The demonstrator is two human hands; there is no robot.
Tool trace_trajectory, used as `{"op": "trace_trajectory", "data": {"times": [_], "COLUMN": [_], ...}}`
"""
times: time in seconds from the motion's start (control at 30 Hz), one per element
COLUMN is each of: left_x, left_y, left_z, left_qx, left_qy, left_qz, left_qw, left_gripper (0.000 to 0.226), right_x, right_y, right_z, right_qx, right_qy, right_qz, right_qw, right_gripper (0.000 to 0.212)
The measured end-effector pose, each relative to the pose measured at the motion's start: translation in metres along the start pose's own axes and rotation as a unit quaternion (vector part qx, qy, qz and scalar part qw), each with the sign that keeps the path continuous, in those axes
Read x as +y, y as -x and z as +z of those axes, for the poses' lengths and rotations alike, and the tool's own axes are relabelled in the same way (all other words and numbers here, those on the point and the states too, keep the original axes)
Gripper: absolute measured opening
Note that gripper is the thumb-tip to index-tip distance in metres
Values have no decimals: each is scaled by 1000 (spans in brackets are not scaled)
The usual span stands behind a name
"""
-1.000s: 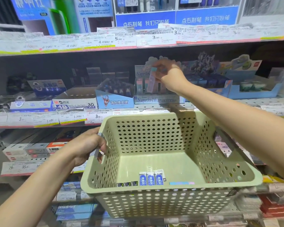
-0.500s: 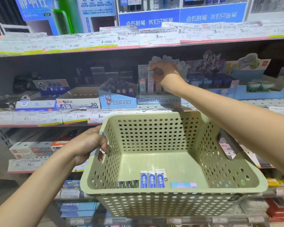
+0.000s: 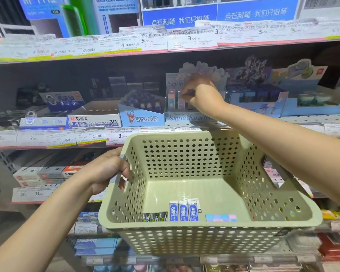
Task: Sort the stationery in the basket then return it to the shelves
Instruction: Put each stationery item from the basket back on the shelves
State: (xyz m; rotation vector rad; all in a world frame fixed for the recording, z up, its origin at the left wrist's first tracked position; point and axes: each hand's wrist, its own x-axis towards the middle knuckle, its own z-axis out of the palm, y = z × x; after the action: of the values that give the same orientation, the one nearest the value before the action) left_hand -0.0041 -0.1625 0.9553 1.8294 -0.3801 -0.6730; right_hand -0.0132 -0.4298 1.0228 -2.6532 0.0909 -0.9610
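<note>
Moved: right hand (image 3: 199, 91) has dropped lower into the display box (image 3: 186, 116) on the middle shelf (image 3: 312, 120); 1 second ago it held a pastel eraser above the box, now the fingers sit down among the upright erasers (image 3: 172, 100).
Right fingers: curled and pressed together at the box's slots; blur and the hand's own back hide whether they pinch an eraser, so I cannot tell.
Left hand: left hand (image 3: 108, 170) grips the grey handle (image 3: 119, 169) of the green basket (image 3: 210, 222), fingers wrapped round it, fingertips hidden inside the rim.
Basket contents: 3 blue-and-white erasers (image 3: 183, 211) side by side on the floor near the front wall; 3 small dark packs (image 3: 154, 217) just left of them, lower ends cut off by the rim; 1 flat pastel eraser (image 3: 221, 217) to the right, partly hidden by the rim.
Hard to read: price tags (image 3: 192, 39) are smeared; back of the shelf is dark.
</note>
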Motion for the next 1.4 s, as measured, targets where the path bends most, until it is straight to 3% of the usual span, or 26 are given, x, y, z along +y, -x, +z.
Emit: {"op": "trace_trajectory", "data": {"times": [0.1, 0.4, 0.57, 0.67, 0.73, 0.83, 0.93, 1.03, 1.17, 1.4], "left_x": [1, -1, 0, 0, 0, -1, -1, -1, -2, -4], "left_y": [1, 0, 1, 2, 3, 4, 6, 8, 9, 11], "left_z": [0, -1, -3, -4, -4, -5, -5, -3, -3, -5], "left_qx": [-3, 2, 5, 10, 11, 10, 11, 8, 6, 3], "left_qy": [-3, -7, -9, -10, -8, -11, -14, -15, -21, -15], "left_qz": [1, 11, 8, 9, 10, 13, 13, 15, 18, 13], "left_qw": [1000, 1000, 1000, 1000, 1000, 1000, 1000, 1000, 1000, 1000], "left_gripper": [42, 46, 45, 44, 45, 45, 45, 45, 43, 42], "right_x": [0, -1, -5, -17, -26, -30, -25, -19, -8, -5], "right_y": [2, 25, 44, 60, 72, 86, 97, 112, 134, 147], "right_z": [1, -9, -21, -31, -36, -31, -9, 21, 51, 65], "right_qx": [8, -44, -19, -116, -242, -468, -598, -660, -706, -717], "right_qy": [-13, 3, -1, -24, -33, -38, 31, 117, 155, 134], "right_qz": [10, -6, -74, -89, -72, -12, 9, -4, 1, 2], "right_qw": [1000, 999, 997, 989, 967, 883, 801, 742, 691, 684], "right_gripper": [18, 41, 23, 9, 22, 28, 10, 23, 22, 11]}}
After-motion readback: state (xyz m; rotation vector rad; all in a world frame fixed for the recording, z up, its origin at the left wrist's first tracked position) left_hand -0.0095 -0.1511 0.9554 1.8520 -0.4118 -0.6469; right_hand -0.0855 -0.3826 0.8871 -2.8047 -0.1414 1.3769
